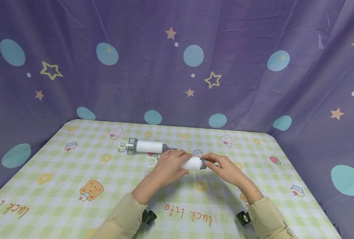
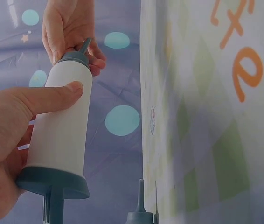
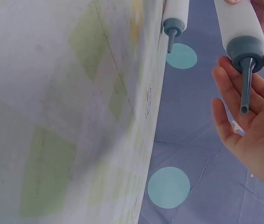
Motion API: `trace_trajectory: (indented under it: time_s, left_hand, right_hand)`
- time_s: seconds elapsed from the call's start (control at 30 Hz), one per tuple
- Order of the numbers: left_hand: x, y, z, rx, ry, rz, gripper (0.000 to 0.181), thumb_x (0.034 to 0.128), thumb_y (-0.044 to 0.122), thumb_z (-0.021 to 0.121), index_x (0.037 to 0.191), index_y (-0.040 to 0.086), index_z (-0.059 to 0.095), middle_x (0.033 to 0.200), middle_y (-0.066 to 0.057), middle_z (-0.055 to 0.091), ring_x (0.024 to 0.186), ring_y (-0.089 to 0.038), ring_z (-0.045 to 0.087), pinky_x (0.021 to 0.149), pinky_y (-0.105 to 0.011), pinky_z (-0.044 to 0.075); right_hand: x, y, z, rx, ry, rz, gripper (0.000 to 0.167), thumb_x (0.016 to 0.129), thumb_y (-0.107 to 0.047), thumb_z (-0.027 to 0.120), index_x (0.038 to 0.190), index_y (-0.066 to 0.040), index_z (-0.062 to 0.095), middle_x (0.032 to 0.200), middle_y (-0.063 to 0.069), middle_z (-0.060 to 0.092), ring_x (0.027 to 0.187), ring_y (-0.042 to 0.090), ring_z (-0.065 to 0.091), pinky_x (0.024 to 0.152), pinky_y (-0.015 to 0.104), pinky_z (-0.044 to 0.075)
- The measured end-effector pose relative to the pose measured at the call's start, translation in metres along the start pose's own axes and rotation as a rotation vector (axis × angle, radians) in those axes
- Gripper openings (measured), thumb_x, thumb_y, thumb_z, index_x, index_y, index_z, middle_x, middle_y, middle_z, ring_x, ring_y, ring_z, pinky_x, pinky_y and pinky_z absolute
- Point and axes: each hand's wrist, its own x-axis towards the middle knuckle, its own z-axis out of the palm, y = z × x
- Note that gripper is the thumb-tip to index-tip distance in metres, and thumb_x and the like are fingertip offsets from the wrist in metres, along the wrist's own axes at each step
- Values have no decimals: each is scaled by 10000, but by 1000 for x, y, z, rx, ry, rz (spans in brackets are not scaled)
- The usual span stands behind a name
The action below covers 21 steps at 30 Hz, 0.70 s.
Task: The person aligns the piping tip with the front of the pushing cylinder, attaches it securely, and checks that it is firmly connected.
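A large white-barrelled syringe (image 1: 192, 163) with grey ends is held sideways just over the table, its white pull loop (image 1: 148, 162) showing behind the left hand. My left hand (image 1: 168, 167) grips the barrel, thumb laid across it in the left wrist view. The right hand (image 1: 227, 170) pinches the grey nozzle cap (image 3: 246, 51) between thumb and forefinger; its other fingers extend loosely beneath the thin nozzle (image 3: 245, 91). Farther back on the left lies a second, similar syringe (image 1: 149, 146), its nozzle pointing right, its grey finger grips and loop at the left end.
The table (image 1: 129, 205) wears a green-and-white checked cloth with printed cartoons and lettering. A purple curtain (image 1: 153, 89) with stars and blue dots hangs behind and beside it. Dark wrist cameras (image 1: 149, 217) sit at both sleeves.
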Motion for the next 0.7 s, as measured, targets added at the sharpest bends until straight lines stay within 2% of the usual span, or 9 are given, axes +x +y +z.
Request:
trace_trajectory:
  time_s: [0.1,0.4,0.6,0.7]
  left_hand:
    - [0,0,0,-3,6,6,517,713,341,757,1177,186,591,1079,24,623,950,-167,605,807,-354,459]
    - [-2,0,0,-17,9,-6,516,712,335,759,1179,193,591,1081,30,622,971,-169,599,837,-362,454]
    - [-2,-1,0,-39,7,-22,518,713,343,755,1179,188,592,1083,30,620,986,-168,594,862,-364,447]
    - [-2,-1,0,-43,6,-28,517,712,342,754,1178,188,592,1085,30,620,991,-169,594,868,-360,443]
  right_hand:
    - [0,6,1,-2,3,-11,304,954,-372,425,1174,-227,577,1122,-54,622,955,130,584,767,333,467]
    - [0,6,3,10,5,6,321,958,-381,412,1188,-223,571,1138,-36,620,964,152,588,764,338,471]
    - [-1,9,5,27,-6,5,353,888,-397,548,1210,-252,535,1102,-34,631,1000,170,592,831,423,474]
    - [-2,8,5,28,-2,-14,408,851,-369,614,1222,-223,529,1093,-48,627,980,161,590,844,460,462]
